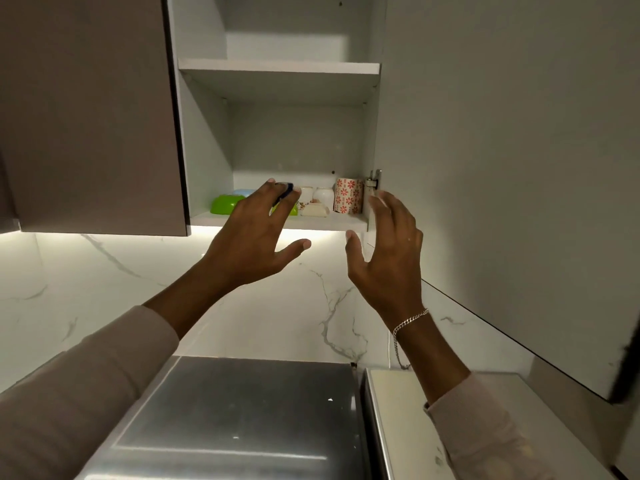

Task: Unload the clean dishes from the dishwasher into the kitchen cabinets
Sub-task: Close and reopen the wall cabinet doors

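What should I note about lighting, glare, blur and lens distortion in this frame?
Head view: glow under the white wall cabinet blows out the white veined marble backsplash; dull sheen on the brushed steel appliance top; fingertips of the right hand slightly blurred; wide-angle stretch on the open grey cabinet door at the edge.

1. Your strongest light is the glow [242,231] under the cabinet [207,150]. It burns the wall [104,289] nearly white just below the cabinet's bottom edge.
2. Inside the cabinet you get a dim, grey-green cast, and the shelf [277,68] shadows the back panel beneath it.
3. Your left hand [252,237] and right hand [388,251] are backlit, dark on the back and slightly soft at the fingertips.
4. The steel top [242,410] carries pale streaks of glare and a few bright specks.
5. Your wide lens bows and tilts straight edges, most on the door [502,168]. The sleeves [69,410] near the corners look soft.
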